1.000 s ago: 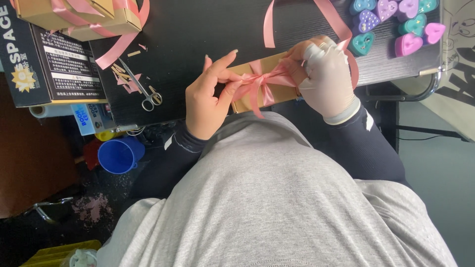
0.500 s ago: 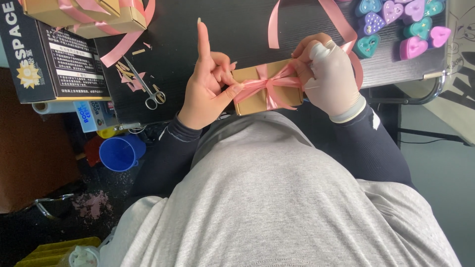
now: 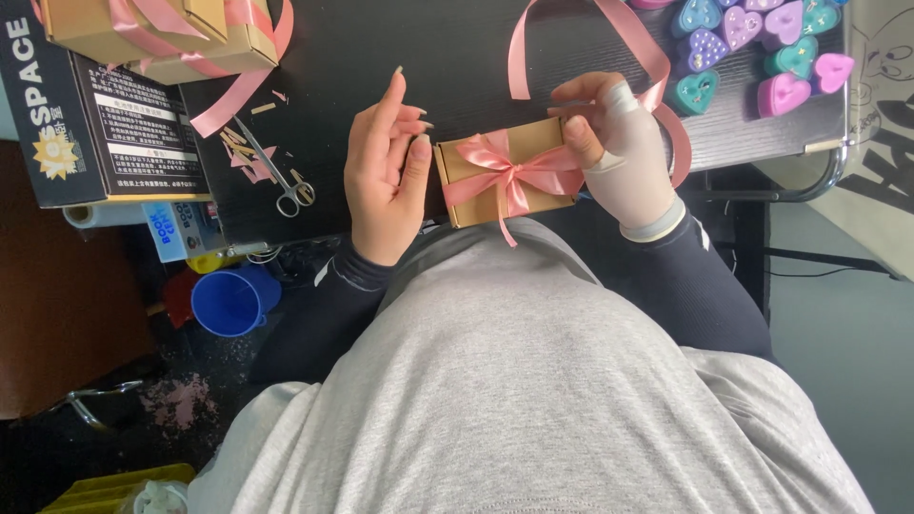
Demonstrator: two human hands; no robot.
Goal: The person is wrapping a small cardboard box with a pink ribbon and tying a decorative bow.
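A small brown cardboard box [image 3: 473, 188] tied with a pink ribbon bow [image 3: 511, 169] lies at the near edge of the black table [image 3: 447, 48]. My left hand [image 3: 386, 181] stands just left of the box with its fingers spread, the thumb close to the box's end. My right hand [image 3: 624, 157], in a white wrap, pinches the ribbon at the box's right end. A loose length of the pink ribbon [image 3: 609, 24] loops away over the table behind that hand.
Small scissors [image 3: 284, 183] and ribbon scraps lie left of my left hand. More ribboned brown boxes [image 3: 162, 38] and a black printed box [image 3: 95, 124] sit at the far left. Several coloured heart-shaped pieces [image 3: 762, 48] fill the far right. A blue cup [image 3: 228, 300] stands below the table.
My left hand has come off the box, raised a finger, then opened beside it. The bow now lies flat on the box. My right hand stays at the right end.
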